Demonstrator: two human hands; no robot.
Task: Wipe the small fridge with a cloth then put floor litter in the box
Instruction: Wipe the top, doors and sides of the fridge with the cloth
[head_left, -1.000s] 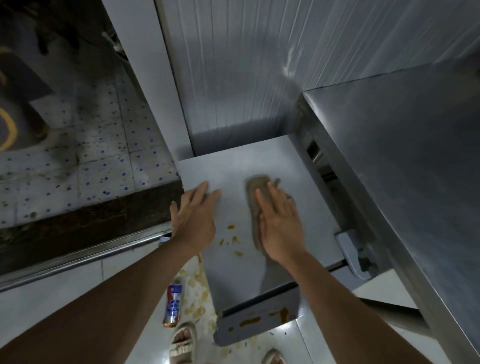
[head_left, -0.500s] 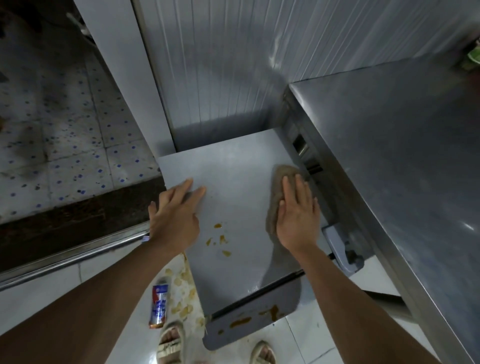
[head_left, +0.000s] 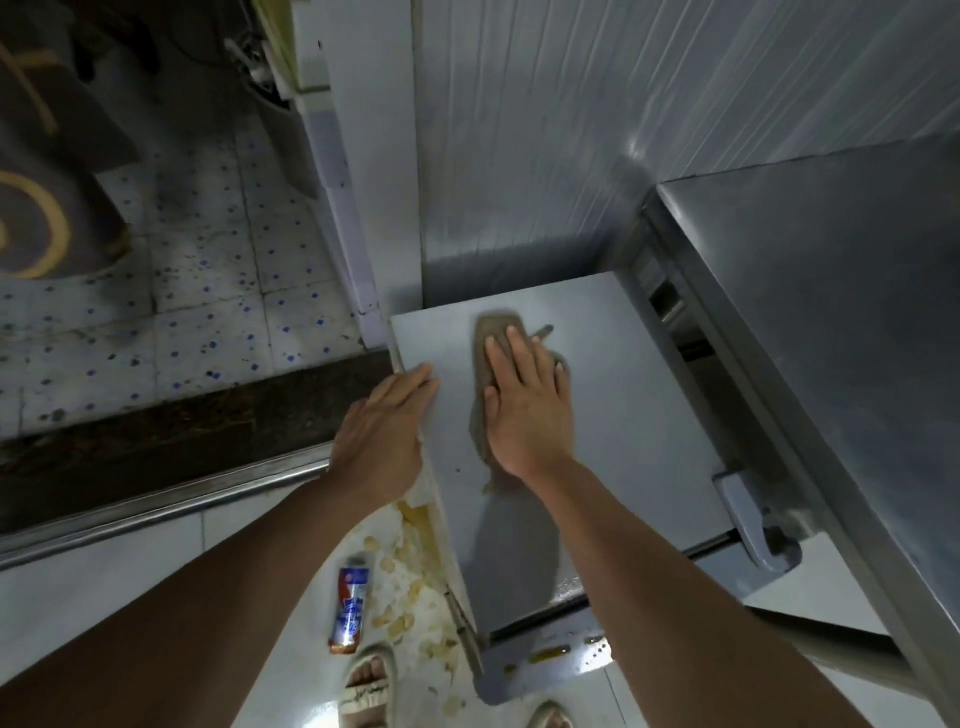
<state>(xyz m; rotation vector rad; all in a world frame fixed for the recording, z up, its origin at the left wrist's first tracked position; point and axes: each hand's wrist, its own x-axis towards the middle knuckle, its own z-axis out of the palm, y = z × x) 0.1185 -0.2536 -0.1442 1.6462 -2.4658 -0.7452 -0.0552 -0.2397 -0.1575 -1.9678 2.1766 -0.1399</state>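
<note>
Flat R hand (head_left: 524, 410) presses the brown-grey rag cloth (head_left: 491, 340) onto the pale grey flat top of the small fridge (head_left: 639, 415); fingers straight, no pinch. L hand (head_left: 382, 428) lies open on the top's L edge, fingers extended, bracing. Cloth sits far-centre of top.

Wipe tip: keep palm pressure even, overlap strokes, pull residue toward the near edge. Yellow smears remain on the front ledge.

Room: steel counter (head_left: 831, 338) hems R side, ribbed wall behind; free travel toward near and L edges. Floor litter: blue-red drink can (head_left: 351, 603) plus pale crumbs near sandalled foot. Box not in view.
</note>
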